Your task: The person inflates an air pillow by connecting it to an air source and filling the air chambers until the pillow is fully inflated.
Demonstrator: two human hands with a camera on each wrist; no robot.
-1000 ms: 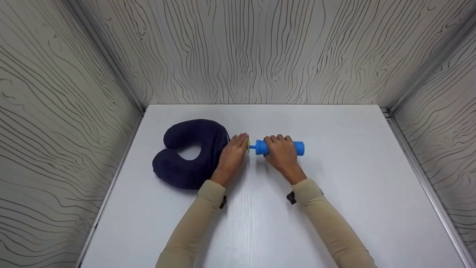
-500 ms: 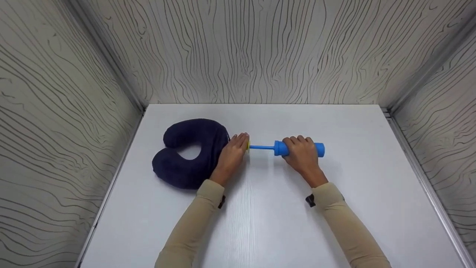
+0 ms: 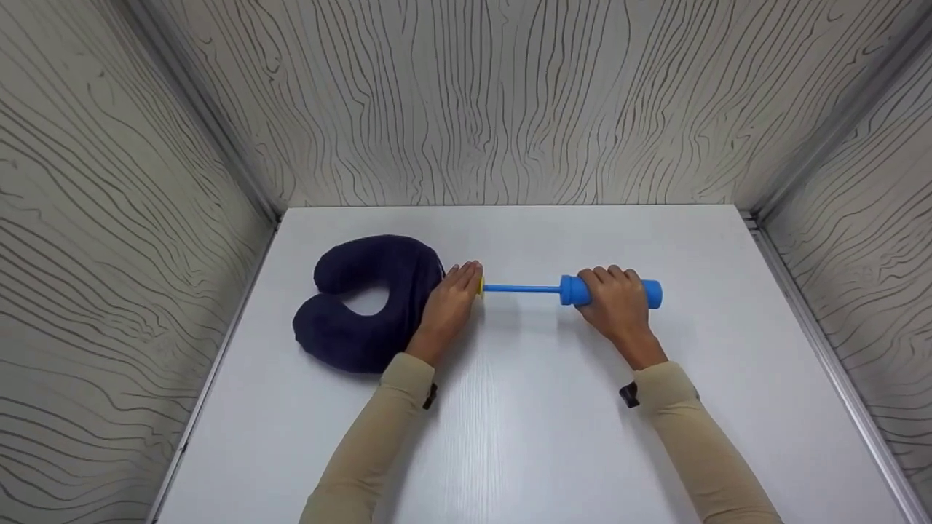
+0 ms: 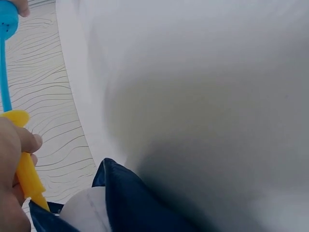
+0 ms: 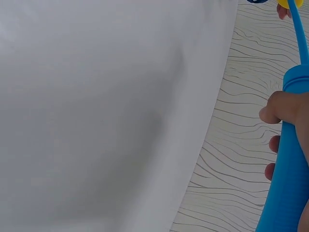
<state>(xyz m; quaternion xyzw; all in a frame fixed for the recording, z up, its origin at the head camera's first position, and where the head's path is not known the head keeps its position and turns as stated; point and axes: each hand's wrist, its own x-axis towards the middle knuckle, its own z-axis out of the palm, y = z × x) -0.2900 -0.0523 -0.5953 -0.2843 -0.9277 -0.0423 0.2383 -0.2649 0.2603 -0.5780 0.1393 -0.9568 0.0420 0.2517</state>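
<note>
A blue hand pump [image 3: 653, 294] lies level above the table, its thin blue rod [image 3: 520, 289] drawn far out of the barrel. My right hand [image 3: 617, 304] grips the barrel, fingers and thumb wrapped round it in the right wrist view. At the rod's other end, my left hand [image 3: 448, 306] holds the yellow nozzle end [image 4: 30, 176]. That yellow tip reaches into the opening of a navy neck pillow [image 3: 357, 335], where a pale inner part [image 4: 88, 210] shows between the cloth edges. The exact joint at the tip is partly hidden.
The white table [image 3: 495, 437] is bounded by a wood-patterned back wall [image 3: 510, 102] and side walls [image 3: 80, 255] with grey metal edging. Black straps [image 3: 630, 395] sit at both wrists beneath beige sleeves [image 3: 706, 444].
My right hand has moved to the right with the pump barrel, so a much longer stretch of rod shows. The left hand and the neck pillow have stayed nearly in place.
</note>
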